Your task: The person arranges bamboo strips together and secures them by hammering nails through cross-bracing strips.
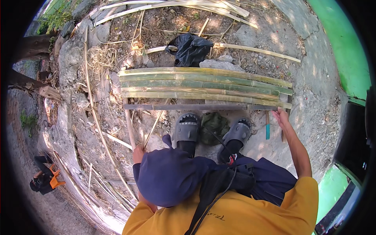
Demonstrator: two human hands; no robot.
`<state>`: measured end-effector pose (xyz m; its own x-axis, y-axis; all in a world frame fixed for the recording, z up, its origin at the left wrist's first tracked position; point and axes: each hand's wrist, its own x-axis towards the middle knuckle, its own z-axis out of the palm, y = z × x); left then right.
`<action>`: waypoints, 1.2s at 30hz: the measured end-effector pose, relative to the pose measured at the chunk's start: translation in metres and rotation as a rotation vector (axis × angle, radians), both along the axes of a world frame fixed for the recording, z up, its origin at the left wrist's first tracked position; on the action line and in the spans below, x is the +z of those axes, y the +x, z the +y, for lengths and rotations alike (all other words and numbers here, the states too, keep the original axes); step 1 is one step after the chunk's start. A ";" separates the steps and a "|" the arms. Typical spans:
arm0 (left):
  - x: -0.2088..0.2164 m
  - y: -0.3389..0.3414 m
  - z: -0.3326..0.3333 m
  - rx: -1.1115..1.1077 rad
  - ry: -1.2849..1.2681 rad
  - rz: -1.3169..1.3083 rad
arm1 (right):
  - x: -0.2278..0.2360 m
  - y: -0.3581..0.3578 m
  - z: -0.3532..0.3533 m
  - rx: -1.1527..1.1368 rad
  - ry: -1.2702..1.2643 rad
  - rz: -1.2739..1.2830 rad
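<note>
Right grip (282, 118): fingers pinching right end of dark strip (199, 107). Strip runs leftward from grip, to near top of pale pole (129, 129). Left grip (138, 153) at lower end of pole, partly behind blue head covering (166, 176); cannot tell whether closed on it. Green bamboo slats (184, 83) in row beyond both grips, just past strip. Teal handle (267, 127) just left of right grip. Grey sandals (187, 131) between grips. Black plastic bag (190, 49) farther out, beyond slats.

Teal handle (267, 131) in gap beside right hand (280, 117)
</note>
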<state>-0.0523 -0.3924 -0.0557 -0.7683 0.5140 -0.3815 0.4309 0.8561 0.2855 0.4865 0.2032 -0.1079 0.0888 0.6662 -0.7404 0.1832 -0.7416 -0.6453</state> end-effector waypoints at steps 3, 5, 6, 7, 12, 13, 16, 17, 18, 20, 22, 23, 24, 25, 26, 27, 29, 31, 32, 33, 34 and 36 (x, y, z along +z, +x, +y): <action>-0.003 0.004 -0.035 0.042 -0.021 -0.026 | -0.001 0.007 -0.001 -0.011 0.015 0.012; -0.005 0.013 -0.059 0.067 -0.039 -0.040 | 0.001 0.004 0.000 -0.012 0.009 0.030; -0.012 0.016 -0.065 0.066 -0.043 -0.063 | 0.003 0.008 0.000 -0.003 0.010 0.033; -0.016 0.022 -0.071 0.069 -0.055 -0.080 | 0.003 0.010 0.002 -0.004 0.013 0.032; -0.006 0.042 -0.118 0.112 -0.096 -0.096 | 0.001 0.011 0.007 0.063 -0.012 0.026; -0.002 0.045 -0.130 0.122 -0.109 -0.096 | 0.001 0.011 0.007 0.060 -0.010 0.026; 0.015 0.052 -0.172 0.173 -0.156 -0.082 | 0.001 0.008 0.006 0.057 -0.005 0.043; 0.024 0.055 -0.190 0.194 -0.173 -0.072 | 0.001 0.006 0.006 0.063 -0.005 0.037; 0.032 0.057 -0.212 0.227 -0.201 -0.054 | 0.001 0.004 0.006 0.068 -0.007 0.032; 0.049 0.067 -0.269 0.286 -0.249 0.017 | -0.002 0.013 0.011 0.068 -0.008 0.036; 0.085 0.084 -0.311 0.249 -0.237 0.233 | -0.001 0.011 0.015 0.080 -0.007 0.044; 0.108 0.094 -0.339 0.330 -0.297 0.376 | 0.001 0.006 0.012 0.072 -0.009 0.035; 0.135 0.103 -0.349 0.498 -0.478 0.299 | 0.007 -0.001 0.016 0.078 0.008 0.020; 0.154 0.097 -0.379 0.696 -0.500 0.361 | 0.008 0.003 0.013 0.070 -0.001 0.016; 0.177 0.063 -0.425 0.856 -0.646 0.386 | 0.000 0.024 0.000 0.021 -0.034 0.035; 0.181 0.060 -0.439 1.086 -0.716 0.353 | 0.002 0.024 0.003 0.022 -0.027 0.056; 0.167 0.041 -0.435 1.078 -0.909 0.325 | 0.001 0.010 0.008 0.041 -0.023 0.056; 0.159 0.001 -0.426 0.995 -1.309 0.283 | -0.008 0.013 0.002 0.027 -0.040 0.055; 0.150 -0.018 -0.420 0.953 -1.503 0.255 | -0.018 0.012 0.002 0.035 -0.035 0.078; 0.111 0.016 -0.323 0.867 -1.133 0.309 | 0.003 0.002 0.024 0.100 0.044 0.049; 0.094 -0.040 -0.311 0.591 -0.874 0.384 | 0.003 0.031 0.007 0.040 0.019 0.029; 0.086 -0.053 -0.174 0.393 -0.520 0.479 | -0.004 0.020 0.010 0.063 0.035 0.047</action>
